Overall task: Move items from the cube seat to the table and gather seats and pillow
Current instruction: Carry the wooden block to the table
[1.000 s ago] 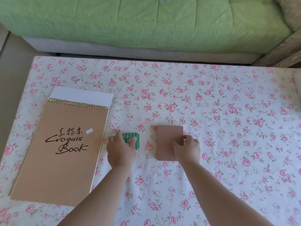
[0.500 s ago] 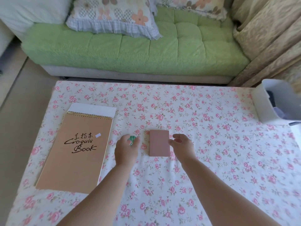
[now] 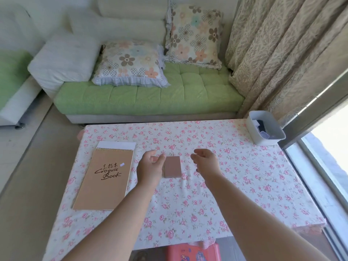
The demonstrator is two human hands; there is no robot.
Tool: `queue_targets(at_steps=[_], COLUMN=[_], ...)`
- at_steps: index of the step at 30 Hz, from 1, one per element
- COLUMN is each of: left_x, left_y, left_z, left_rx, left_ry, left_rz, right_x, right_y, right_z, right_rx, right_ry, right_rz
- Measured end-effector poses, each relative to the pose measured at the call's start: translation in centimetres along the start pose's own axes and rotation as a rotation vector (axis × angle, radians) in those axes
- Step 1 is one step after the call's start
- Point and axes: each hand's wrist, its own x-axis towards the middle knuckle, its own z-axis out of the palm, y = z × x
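Pink-rose printed cloth covers a low table filling the middle of the frame. A small dusty-pink rectangular card or booklet lies flat at its centre, long axis running away from the viewer. The left hand hovers just left of it, overlapping its left edge, fingers loosely curved and apart, holding nothing visible. The right hand hangs to the card's right, clear of it, fingers relaxed and slightly spread. A large tan spiral-bound sketchbook lettered "Croquis Book" lies at the table's left. Judging by this, the items are on the table and gathering comes next. The flower-print frilled pillow rests beyond the table's far edge on a green quilted sofa, above centre, about equally far from both hands. A red plastic object, possibly a seat, shows at the bottom edge, half hidden under the table.
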Motion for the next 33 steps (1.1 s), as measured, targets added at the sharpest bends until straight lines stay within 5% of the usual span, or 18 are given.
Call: queue_targets(at_steps=[7, 19, 33], left_x=[-3.3, -7.2, -25.3], left_y=[4.0, 5.1, 1.0], left_z=[-1.2, -2.1, 4.7], left_rx=[0.006, 0.115, 0.261], left_ry=[-0.063, -0.390, -1.091], left_rz=[0.086, 0.263, 0.444], right_x=[-4.7, -14.4, -35.0], right_y=[-2.7, 0.9, 13.5], right_z=[-1.1, -3.2, -9.5], right_rx=[0.097, 0.317, 0.617], right_ry=[0.053, 0.442, 1.111], right_rz=[-0.039, 0.091, 0.286])
